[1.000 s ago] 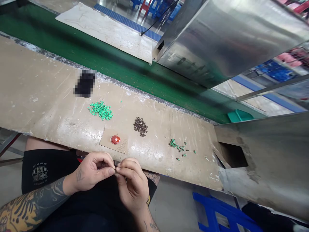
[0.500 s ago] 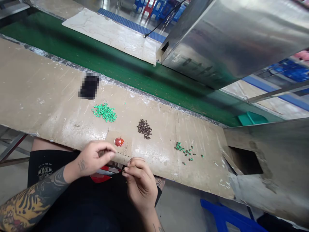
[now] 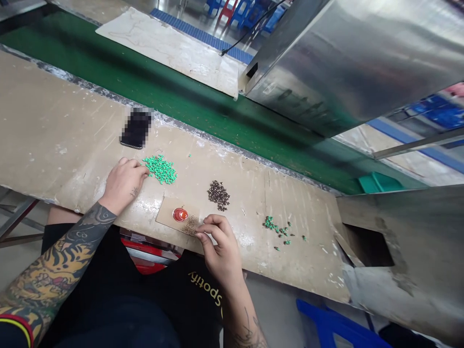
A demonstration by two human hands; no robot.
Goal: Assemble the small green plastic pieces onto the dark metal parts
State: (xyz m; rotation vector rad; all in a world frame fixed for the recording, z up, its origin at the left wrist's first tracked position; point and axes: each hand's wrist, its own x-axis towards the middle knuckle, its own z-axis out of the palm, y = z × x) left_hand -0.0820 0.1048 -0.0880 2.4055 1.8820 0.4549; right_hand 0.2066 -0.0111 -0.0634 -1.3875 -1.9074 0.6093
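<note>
My left hand rests at the left edge of a pile of small green pieces, its fingers curled and the fingertips touching the pile. What is between them is hidden. My right hand hovers by the right end of a small cardboard sheet, thumb and forefinger pinched together; anything in the pinch is too small to make out. On that sheet sit a small round dish of red stuff and a patch of tiny brown specks. Beyond my right hand lies a pile of small dark brown pieces.
Green-and-brown pieces lie scattered to the right. A phone, partly blurred out, lies behind the green pile. A green conveyor belt runs along the far side, under a metal housing. A blue stool stands lower right.
My left hand has moved from in front of the dish up and left to the green pile. My right hand has shifted slightly up and right, over the table edge.
</note>
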